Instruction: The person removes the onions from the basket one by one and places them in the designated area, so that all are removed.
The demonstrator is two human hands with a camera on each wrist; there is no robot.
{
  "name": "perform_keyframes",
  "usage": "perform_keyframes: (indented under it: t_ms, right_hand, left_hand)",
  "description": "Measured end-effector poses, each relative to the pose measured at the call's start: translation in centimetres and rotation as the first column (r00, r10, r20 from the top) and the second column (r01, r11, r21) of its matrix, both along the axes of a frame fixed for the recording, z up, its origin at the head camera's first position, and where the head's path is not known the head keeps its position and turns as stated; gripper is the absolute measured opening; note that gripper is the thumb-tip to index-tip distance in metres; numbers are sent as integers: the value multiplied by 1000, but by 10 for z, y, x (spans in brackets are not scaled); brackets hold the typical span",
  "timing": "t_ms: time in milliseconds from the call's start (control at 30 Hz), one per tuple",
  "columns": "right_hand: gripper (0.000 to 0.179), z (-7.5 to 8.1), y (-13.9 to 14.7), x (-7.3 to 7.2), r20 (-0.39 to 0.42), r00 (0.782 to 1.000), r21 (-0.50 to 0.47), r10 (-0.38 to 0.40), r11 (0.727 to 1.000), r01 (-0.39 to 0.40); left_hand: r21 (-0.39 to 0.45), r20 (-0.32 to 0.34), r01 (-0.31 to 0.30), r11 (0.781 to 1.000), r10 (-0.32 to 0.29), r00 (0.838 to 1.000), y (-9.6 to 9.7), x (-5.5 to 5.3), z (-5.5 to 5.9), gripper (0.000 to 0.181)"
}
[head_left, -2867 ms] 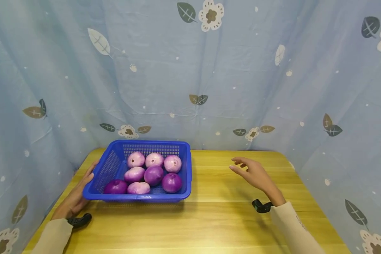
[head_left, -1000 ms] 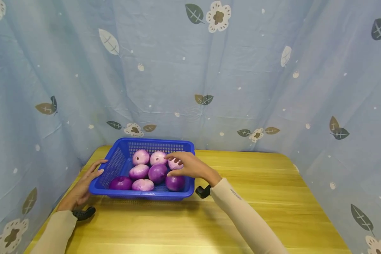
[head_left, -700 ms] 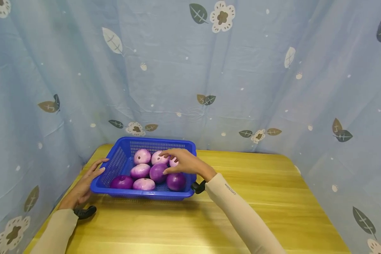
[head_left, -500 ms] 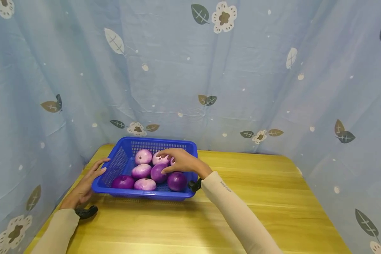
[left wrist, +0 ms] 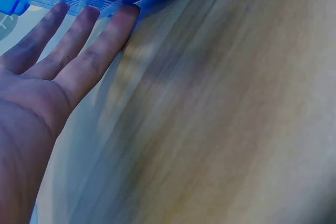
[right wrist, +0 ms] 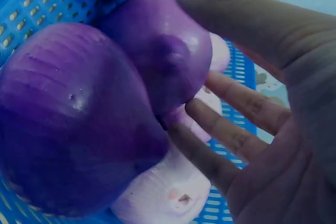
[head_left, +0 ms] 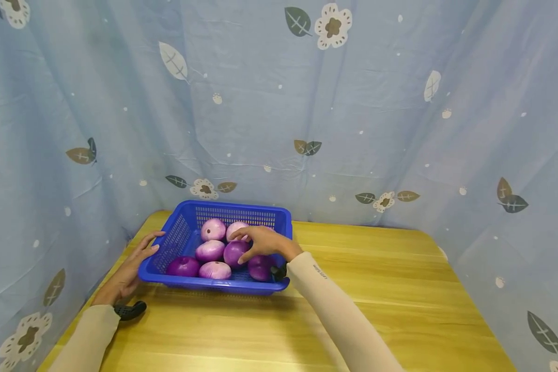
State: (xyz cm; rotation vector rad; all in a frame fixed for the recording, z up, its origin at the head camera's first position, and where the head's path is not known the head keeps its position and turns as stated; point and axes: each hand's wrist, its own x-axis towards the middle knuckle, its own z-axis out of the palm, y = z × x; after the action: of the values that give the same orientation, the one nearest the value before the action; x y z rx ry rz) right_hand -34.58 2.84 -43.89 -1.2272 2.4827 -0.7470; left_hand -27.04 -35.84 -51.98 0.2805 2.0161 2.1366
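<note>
A blue plastic basket [head_left: 214, 283] with slotted walls holds several onions, some deep purple and some paler pink. My left hand [head_left: 129, 268] rests against its left side, fingers nearly straight; in the left wrist view the fingertips [left wrist: 126, 14] touch the slotted wall. My right hand [head_left: 262, 243] reaches down into the basket over a purple onion [head_left: 234, 252] in the middle, thumb on the near side, fingers spread at the far side. The right wrist view has this onion [right wrist: 157, 51] between thumb and fingers. Another purple onion [right wrist: 73, 119] lies beside it, under the wrist.
The basket stands at the back left of a yellow wood-grain table [head_left: 376, 289]. A blue curtain [head_left: 260, 103] with leaves and flowers hangs close behind and at both sides. Black wrist-camera mounts [head_left: 130, 311] stick out below each wrist.
My right hand has come from over the table's right side into the basket, then lowered around the middle purple onion. My left hand stays at the basket. The head view has shifted slightly.
</note>
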Motion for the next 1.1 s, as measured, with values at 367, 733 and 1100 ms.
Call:
perform_keyframes:
  t_ms: [367,733,1100]
  right_hand:
    - [74,-21,-8,1,35,999,118,-7,993,2]
    - [75,-23,-8,1,74,997,32,-17,999,15]
    - [74,-17,-7,-1,35,999,-76,-28,997,31]
  left_hand:
    - [3,-1,-6,1000,6,1000,1,-1,-4,48]
    - [-55,8,-37,998,38,999,0,-2,-6,50]
    - [-48,11,-37,998,38,999,0,-1,-5,51]
